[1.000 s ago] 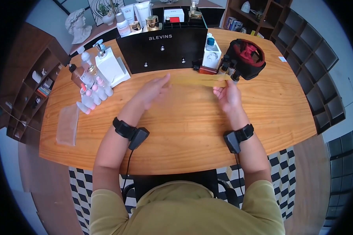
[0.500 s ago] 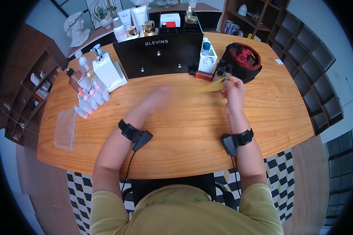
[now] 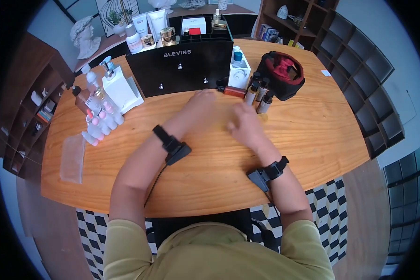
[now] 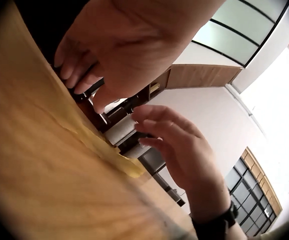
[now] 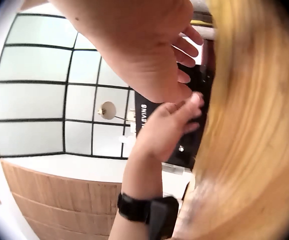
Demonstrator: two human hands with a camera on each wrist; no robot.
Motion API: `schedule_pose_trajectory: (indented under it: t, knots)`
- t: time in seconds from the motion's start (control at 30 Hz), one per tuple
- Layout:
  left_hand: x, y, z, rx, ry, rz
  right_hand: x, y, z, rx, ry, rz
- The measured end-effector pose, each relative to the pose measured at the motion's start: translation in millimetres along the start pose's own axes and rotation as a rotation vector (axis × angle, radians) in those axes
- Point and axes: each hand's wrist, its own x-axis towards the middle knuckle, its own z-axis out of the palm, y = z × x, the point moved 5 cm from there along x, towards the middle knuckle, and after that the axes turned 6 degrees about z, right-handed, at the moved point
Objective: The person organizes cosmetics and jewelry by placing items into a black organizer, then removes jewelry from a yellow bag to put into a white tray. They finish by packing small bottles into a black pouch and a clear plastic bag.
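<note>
A thin, see-through yellow strip lies flat along the wooden table, mostly hidden by the hands in the head view. Over its one side is my left hand, blurred, fingers loosely bent in front of the black drawer box. My right hand hovers close by on the other side, near several small dark-capped bottles. Its fingers are relaxed and slightly apart, with nothing between them in the left wrist view. No object shows in the left hand either.
Cosmetics stand on top of the drawer box. To the left are a white pump bottle, several more bottles and a clear flat pouch. A white box, a reddish tube and a black-and-red bag stand at the back right.
The yellow strip was stretched between both hands above the table; now it lies on the table, let go. My right hand has moved left and nearer, closer to the left hand.
</note>
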Motion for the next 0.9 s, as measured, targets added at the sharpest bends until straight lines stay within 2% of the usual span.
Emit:
schedule_pose_trajectory:
  t: [0.1, 0.13, 0.2, 0.23, 0.33, 0.43, 0.5, 0.6, 0.7, 0.73, 0.8, 0.87, 0.9]
  knots:
    - [43.6, 11.5, 1.4, 0.035, 0.003, -0.030, -6.9, 3.8, 22.8, 0.041, -0.169, -0.006]
    - [53.8, 16.1, 5.2, 0.113, -0.063, -0.045, -7.2, 5.2, 24.3, -0.013, -0.151, -0.045]
    - [69.5, 18.9, 15.0, 0.267, -0.197, -0.077, -3.5, 5.0, 17.5, 0.014, -0.203, 0.064]
    - [73.1, 18.3, 16.0, 0.287, -0.190, -0.088, -2.0, 4.5, 14.0, 0.029, -0.230, 0.120]
    - [73.2, 17.2, 20.5, 0.309, -0.185, -0.112, -0.6, 1.7, -2.3, 0.058, -0.028, 0.222]
    - [58.6, 13.9, 14.2, 0.209, -0.184, -0.106, -0.2, 1.5, -7.9, 0.067, 0.079, 0.206]
    - [46.6, 17.4, 0.4, 0.063, -0.169, -0.093, -0.9, -1.2, -9.8, 0.074, 0.119, 0.183]
    - [33.2, 3.6, -18.0, 0.008, -0.104, -0.109, 1.5, 0.1, -19.0, 0.059, 0.239, 0.142]
    - [12.3, -2.1, -53.5, -0.001, 0.016, -0.193, 5.8, 1.6, -35.2, 0.084, 0.415, 0.095]
    - [5.6, -1.3, -62.2, 0.006, -0.027, -0.251, 8.0, 4.2, -44.9, 0.096, 0.476, 0.077]
    - [-6.7, -2.1, -76.3, 0.020, -0.100, -0.371, 17.6, 23.8, -69.3, 0.160, 0.587, 0.177]
    - [-17.6, -12.6, -74.8, -0.077, -0.045, -0.362, 34.5, 62.8, -89.6, 0.041, 0.729, 0.169]
    - [-22.7, -17.7, -71.8, -0.124, -0.017, -0.359, 45.1, 80.4, -97.9, -0.107, 0.713, 0.161]
